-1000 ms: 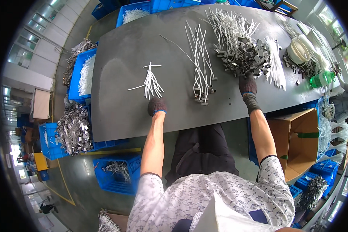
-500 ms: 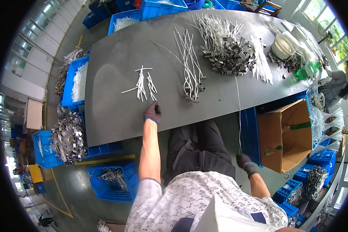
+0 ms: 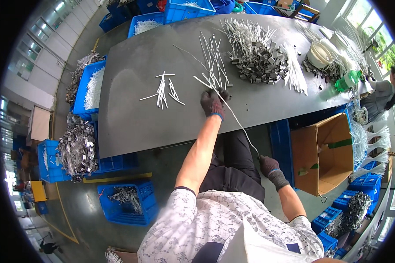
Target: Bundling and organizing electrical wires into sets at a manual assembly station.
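My left hand [image 3: 212, 103], in a dark knitted glove, is closed at the near end of a bundle of white wires [image 3: 214, 61] on the table. A long white wire [image 3: 238, 123] passes through its fingertips, its thicker white end poking out to the upper left. The fingers partly hide the bundle's grey metal pieces. Past the table's front edge, my gloved right hand [image 3: 270, 167] grips the other end of that wire. Short white tubes [image 3: 161, 93] lie loosely to the left of my left hand.
A heap of grey metal clips with white wires [image 3: 261, 65] covers the table's far right, beside a white bowl [image 3: 320, 54] and a green bottle [image 3: 348, 81]. An open cardboard box [image 3: 305, 153] stands right of my legs. Blue crates [image 3: 80, 105] line the left side.
My left hand has moved right from beside the short tubes to the wire bundle. My right hand has risen slightly leftward. The wire that hung from the heap now stretches between both hands.
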`<state>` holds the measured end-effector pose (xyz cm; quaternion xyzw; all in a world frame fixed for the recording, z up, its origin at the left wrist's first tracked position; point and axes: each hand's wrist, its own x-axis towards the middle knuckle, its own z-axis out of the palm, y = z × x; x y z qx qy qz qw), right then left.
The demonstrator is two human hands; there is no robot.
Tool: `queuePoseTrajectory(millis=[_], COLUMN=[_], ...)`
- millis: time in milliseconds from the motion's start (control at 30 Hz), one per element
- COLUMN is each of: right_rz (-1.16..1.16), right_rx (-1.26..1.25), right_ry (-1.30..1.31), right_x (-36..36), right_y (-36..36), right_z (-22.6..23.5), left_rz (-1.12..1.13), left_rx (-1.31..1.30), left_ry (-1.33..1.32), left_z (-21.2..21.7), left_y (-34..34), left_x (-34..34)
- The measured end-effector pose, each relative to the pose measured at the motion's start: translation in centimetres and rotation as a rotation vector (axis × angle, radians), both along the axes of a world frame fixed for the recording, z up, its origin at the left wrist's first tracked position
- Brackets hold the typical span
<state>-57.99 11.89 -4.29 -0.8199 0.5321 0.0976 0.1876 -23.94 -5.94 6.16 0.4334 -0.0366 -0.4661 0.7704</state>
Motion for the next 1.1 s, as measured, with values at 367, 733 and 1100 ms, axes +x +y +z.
queuePoseTrajectory(millis=[367, 733, 1100], right_rz=[-0.102, -0.157, 0.009], right_rx=[0.140, 0.147, -0.442], right_ry=[0.046, 0.009, -0.779], right_x=[-3.7, -4.0, 9.1], right_y=[2.8, 4.0, -9.3], right_z=[-2.6, -2.5, 7.6], left_rz=[-0.021, -0.042, -0.678], left_rx=[0.016, -0.033, 0.098], left_ry=[-0.457, -0.396, -0.747], left_z=[2.8, 2.2, -3.2], left_y=[1.9, 2.5, 8.1], left_x=[0.9, -0.2, -8.2])
